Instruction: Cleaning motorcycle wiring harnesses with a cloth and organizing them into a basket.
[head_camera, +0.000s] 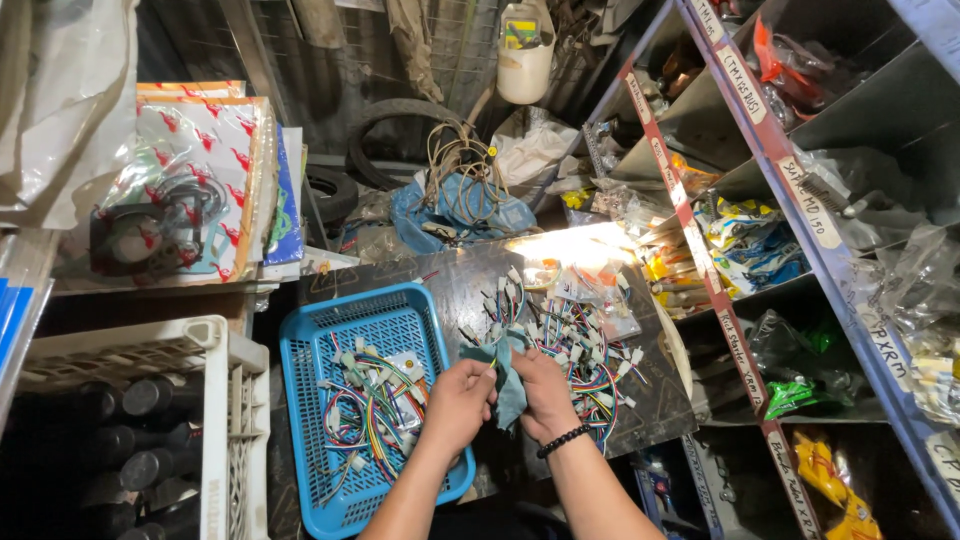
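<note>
a white crate (215, 400) of dark bottles sits far left, then a blue basket (310, 400) of wire connectors. over the counter (470, 285) the left hand (455, 405) and right hand (545, 395) together pinch a teal cloth (508, 375); a loose wire pile (575, 345) lies right.

Left hand (457, 403) and right hand (543, 393) meet — fingers curled, forearms converging.

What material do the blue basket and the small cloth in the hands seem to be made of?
The blue rectangular basket looks like moulded plastic: rigid mesh walls, uniform colour, slight sheen. The teal cloth, held between the left hand and the right hand, seems a soft matte fabric, since it folds and hangs limp.
</note>
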